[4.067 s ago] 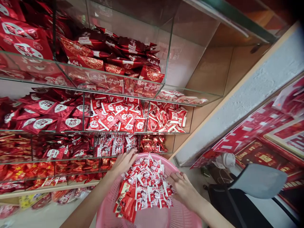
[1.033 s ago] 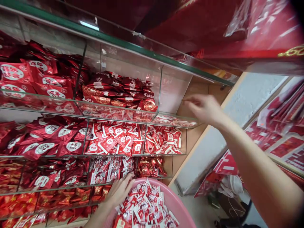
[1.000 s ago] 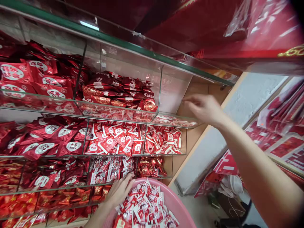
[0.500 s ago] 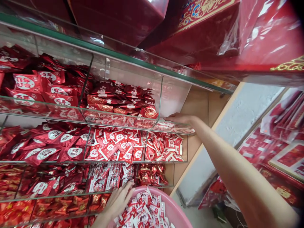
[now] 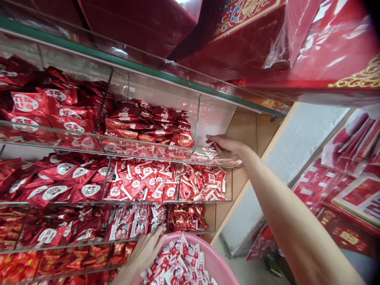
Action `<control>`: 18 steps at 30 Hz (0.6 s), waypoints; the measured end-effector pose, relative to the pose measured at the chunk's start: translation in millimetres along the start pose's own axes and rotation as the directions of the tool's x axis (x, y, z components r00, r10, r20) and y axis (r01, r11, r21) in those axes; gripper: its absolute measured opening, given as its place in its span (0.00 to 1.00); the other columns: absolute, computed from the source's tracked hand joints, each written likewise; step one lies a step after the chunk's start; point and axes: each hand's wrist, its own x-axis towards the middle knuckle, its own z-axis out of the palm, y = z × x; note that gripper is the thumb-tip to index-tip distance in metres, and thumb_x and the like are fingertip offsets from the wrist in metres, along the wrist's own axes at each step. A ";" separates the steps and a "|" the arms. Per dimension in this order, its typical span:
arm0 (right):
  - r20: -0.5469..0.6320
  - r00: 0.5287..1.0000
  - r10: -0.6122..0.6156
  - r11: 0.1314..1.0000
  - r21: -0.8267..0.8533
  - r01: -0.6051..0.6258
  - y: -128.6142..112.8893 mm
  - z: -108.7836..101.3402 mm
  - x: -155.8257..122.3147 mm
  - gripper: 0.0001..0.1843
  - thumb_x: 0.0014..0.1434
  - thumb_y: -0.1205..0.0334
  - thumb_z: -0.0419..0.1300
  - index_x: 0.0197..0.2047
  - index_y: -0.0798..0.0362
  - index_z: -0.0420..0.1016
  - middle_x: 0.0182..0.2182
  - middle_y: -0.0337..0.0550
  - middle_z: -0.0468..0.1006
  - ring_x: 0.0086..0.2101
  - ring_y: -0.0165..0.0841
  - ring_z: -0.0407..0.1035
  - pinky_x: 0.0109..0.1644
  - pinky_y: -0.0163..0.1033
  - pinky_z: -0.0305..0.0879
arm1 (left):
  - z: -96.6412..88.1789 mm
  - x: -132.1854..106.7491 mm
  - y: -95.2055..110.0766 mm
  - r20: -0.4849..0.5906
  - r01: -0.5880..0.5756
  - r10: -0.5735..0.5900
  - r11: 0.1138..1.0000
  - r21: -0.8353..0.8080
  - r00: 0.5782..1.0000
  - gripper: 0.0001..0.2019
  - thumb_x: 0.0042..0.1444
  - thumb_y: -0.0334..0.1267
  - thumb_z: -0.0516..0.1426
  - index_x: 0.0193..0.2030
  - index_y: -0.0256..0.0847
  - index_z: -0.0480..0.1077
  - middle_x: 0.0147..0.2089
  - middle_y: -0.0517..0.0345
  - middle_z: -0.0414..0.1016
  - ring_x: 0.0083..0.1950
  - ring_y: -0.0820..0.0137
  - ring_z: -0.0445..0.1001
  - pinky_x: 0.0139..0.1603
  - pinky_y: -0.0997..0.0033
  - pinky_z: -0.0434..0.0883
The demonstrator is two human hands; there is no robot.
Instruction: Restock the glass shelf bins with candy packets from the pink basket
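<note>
Reaching | right hand point(image 5: 227, 144) over shelf edge point(image 5: 178, 157) (glass) | left hand point(image 5: 147, 250) by basket point(image 5: 208, 253)

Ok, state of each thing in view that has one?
Left hand: open, fingers spread, at the basket's rim.
Right hand: extended over the glass shelf's front edge, fingers by loose packets; grip unclear.
Pink plastic basket: holding a heap of packets.
Red-and-white packets: loose, piled in the basket.
Glass display shelves: stocked, compartments filled with red packets.
Red boxes: resting on top of the shelves, wrapped in clear film.
</note>
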 end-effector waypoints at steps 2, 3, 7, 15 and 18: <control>0.020 0.999 0.047 0.990 0.132 -0.049 -0.4 0.0 0.1 0.20 0.52 0.46 0.60 0.34 0.56 0.76 0.15 0.35 0.66 0.17 0.24 0.57 0.20 0.31 0.55 | -1.1 -0.2 1.7 -0.002 -0.006 0.006 1.000 -0.011 1.000 0.21 0.62 0.54 0.38 0.54 0.53 0.62 0.49 0.59 0.75 0.48 0.66 0.74 0.48 0.69 0.65; 0.039 0.997 0.065 0.980 0.186 -0.071 -0.9 0.0 -0.3 0.17 0.53 0.49 0.60 0.34 0.56 0.76 0.16 0.35 0.67 0.17 0.24 0.58 0.20 0.30 0.56 | -1.8 -0.3 2.6 -0.003 -0.008 0.008 1.000 -0.017 1.000 0.21 0.62 0.54 0.38 0.54 0.53 0.62 0.50 0.59 0.75 0.48 0.66 0.74 0.48 0.70 0.65; 0.111 0.990 0.088 0.941 0.316 -0.119 -3.6 -0.8 -4.6 0.06 0.53 0.65 0.60 0.36 0.56 0.74 0.20 0.37 0.73 0.19 0.25 0.64 0.23 0.31 0.64 | -4.4 -0.7 6.2 -0.003 -0.004 0.004 1.000 -0.024 1.000 0.21 0.62 0.54 0.38 0.54 0.52 0.62 0.50 0.59 0.75 0.48 0.67 0.74 0.48 0.71 0.65; 0.197 0.980 0.017 0.919 0.384 -0.093 -7.6 -11.4 -21.7 0.12 0.47 0.74 0.63 0.37 0.56 0.74 0.29 0.44 0.79 0.28 0.31 0.73 0.30 0.34 0.72 | -8.4 -2.3 11.4 -0.001 -0.022 0.022 1.000 -0.016 1.000 0.20 0.63 0.52 0.38 0.54 0.52 0.62 0.51 0.59 0.75 0.48 0.66 0.74 0.47 0.71 0.66; 0.031 0.999 -0.021 0.892 0.452 0.005 -6.3 -17.1 -27.3 0.07 0.48 0.73 0.64 0.33 0.58 0.74 0.30 0.44 0.79 0.30 0.30 0.74 0.33 0.33 0.72 | -8.9 -2.1 12.4 -0.006 -0.031 0.031 1.000 -0.001 0.999 0.20 0.63 0.51 0.38 0.54 0.51 0.62 0.50 0.59 0.75 0.48 0.66 0.74 0.48 0.71 0.66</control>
